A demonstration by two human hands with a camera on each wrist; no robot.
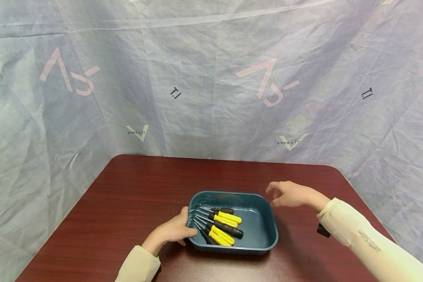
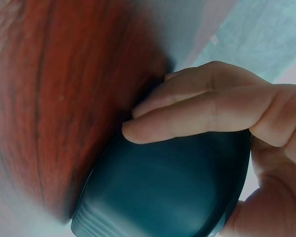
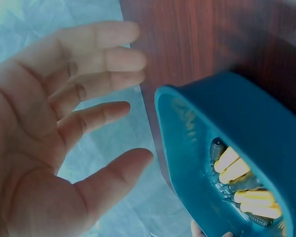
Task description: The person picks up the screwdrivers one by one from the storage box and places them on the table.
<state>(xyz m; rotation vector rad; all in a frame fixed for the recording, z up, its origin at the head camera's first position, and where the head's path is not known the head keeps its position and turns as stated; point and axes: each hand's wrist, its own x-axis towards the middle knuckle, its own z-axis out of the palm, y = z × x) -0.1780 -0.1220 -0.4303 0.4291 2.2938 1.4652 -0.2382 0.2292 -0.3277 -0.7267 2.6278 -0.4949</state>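
A blue-grey plastic bin (image 1: 258,227) stands on the table, with several screwdrivers (image 1: 223,235) lying in its left half. Their handles are yellow or black and point toward the right; the metal shafts run to the left wall. My left hand (image 1: 174,230) grips the bin's left end, thumb over the rim and fingers along the outer wall, as the left wrist view (image 2: 207,108) confirms. Beyond the right rim, my right hand (image 1: 291,194) hovers with nothing in it. In the right wrist view its fingers (image 3: 106,116) are spread and slightly bent, apart from the bin.
The dark red wooden table (image 1: 137,192) has rounded far corners. Behind it and at both sides hangs a pale grey printed cloth (image 1: 211,78). A small black object (image 1: 323,230) shows under the right sleeve.
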